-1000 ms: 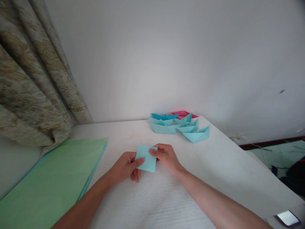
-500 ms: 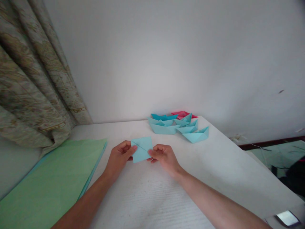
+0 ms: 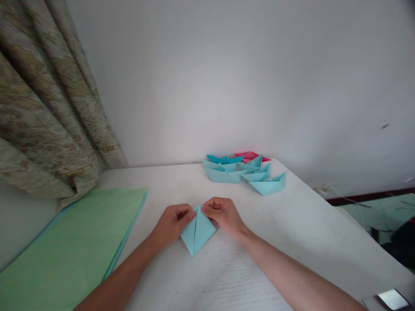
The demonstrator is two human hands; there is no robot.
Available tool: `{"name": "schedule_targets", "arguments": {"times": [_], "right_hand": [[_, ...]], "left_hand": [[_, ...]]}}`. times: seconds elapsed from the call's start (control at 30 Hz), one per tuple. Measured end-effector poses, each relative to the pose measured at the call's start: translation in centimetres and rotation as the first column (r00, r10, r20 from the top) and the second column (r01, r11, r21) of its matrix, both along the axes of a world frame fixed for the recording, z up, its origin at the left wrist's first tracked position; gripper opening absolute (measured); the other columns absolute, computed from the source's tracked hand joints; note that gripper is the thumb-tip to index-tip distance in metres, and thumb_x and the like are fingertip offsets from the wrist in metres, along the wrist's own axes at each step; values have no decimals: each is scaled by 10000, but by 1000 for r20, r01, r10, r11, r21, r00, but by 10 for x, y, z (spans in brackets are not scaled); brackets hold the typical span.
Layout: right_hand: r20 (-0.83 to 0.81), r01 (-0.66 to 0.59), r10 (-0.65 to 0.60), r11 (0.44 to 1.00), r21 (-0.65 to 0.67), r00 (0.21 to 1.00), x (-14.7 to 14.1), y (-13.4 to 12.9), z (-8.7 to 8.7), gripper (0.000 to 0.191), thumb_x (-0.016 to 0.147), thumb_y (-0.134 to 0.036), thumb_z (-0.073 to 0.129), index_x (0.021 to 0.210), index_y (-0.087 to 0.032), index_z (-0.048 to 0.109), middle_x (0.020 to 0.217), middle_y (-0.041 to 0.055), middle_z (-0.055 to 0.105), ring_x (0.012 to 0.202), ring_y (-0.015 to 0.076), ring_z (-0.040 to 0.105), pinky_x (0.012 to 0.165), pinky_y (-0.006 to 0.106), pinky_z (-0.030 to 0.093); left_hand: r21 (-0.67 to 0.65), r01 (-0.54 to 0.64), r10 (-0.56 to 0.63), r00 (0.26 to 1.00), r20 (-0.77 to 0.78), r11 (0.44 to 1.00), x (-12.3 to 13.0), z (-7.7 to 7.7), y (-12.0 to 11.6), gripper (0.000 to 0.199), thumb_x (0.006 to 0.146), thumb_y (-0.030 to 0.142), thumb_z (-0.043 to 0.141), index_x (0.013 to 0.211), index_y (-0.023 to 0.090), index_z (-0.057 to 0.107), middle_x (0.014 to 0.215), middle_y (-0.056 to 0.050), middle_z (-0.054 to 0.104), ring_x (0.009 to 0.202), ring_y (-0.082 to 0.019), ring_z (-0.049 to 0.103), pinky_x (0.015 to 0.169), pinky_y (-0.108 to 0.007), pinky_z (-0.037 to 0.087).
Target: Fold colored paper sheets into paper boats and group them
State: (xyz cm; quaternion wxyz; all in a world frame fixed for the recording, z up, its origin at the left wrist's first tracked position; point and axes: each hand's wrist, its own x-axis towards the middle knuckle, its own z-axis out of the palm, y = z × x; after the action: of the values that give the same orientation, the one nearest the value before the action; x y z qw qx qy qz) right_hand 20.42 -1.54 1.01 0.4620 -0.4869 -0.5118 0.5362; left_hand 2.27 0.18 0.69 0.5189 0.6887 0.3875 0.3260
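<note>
A light-blue folded paper is held just above the table, shaped like a diamond with a seam running from its top corner to its bottom one. My left hand pinches its upper left edge, thumb on the front. On the upper right edge, close to the top corner, my right hand grips it between thumb and fingers. The fingers behind the paper are partly hidden. Beyond my hands, several light-blue paper boats stand grouped with a darker blue boat and a red boat.
Large green paper sheets with blue ones under them lie at the left of the white table. A patterned curtain hangs at the left. Behind the table rises a white wall. A shiny object is at lower right.
The folded paper has turned from a square-on position to a diamond and come lower, nearer to me. Both hands have shifted their grip up to its top corner.
</note>
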Motion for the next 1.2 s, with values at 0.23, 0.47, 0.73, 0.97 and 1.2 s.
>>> {"name": "schedule_targets", "arguments": {"times": [0.23,0.47,0.73,0.97,1.2], "right_hand": [[31,-61,61,998,-8,998,-1,-2,3,177,677,-314,672,626,-153,620,551,-13,550,512,97,461,506,227,352],[34,-86,87,996,-10,996,-2,-4,4,161,681,-289,648,617,-154,589,545,-21,525,502,93,447,490,222,340],[40,-90,89,995,32,995,-1,-6,6,155,703,-280,640,628,-157,583,557,-26,517,509,93,451,503,223,347],[37,-24,21,997,74,999,-1,-3,3,148,717,-275,624,639,-157,580,583,-18,537,533,100,478,519,224,399],[13,127,-130,982,139,991,1,0,2,173,741,-298,603,640,-163,564,577,-12,546,520,106,499,487,222,434]], "left_hand": [[-4,39,-40,999,-24,999,0,2,-2,388,824,461,506,618,137,556,561,41,379,530,-99,343,485,-223,264],[-67,30,-29,999,21,997,0,5,-5,366,798,439,536,576,148,522,539,48,346,507,-92,314,466,-226,242],[-92,-6,11,999,49,996,-1,7,-4,360,773,412,562,530,152,508,517,50,329,485,-85,295,446,-220,228],[-78,-108,116,988,98,991,-3,9,-3,325,762,389,592,552,141,574,517,37,389,492,-90,339,450,-214,246],[-74,-329,337,926,172,941,-8,8,3,271,758,385,637,636,145,668,531,20,524,495,-97,432,459,-202,309]]}}
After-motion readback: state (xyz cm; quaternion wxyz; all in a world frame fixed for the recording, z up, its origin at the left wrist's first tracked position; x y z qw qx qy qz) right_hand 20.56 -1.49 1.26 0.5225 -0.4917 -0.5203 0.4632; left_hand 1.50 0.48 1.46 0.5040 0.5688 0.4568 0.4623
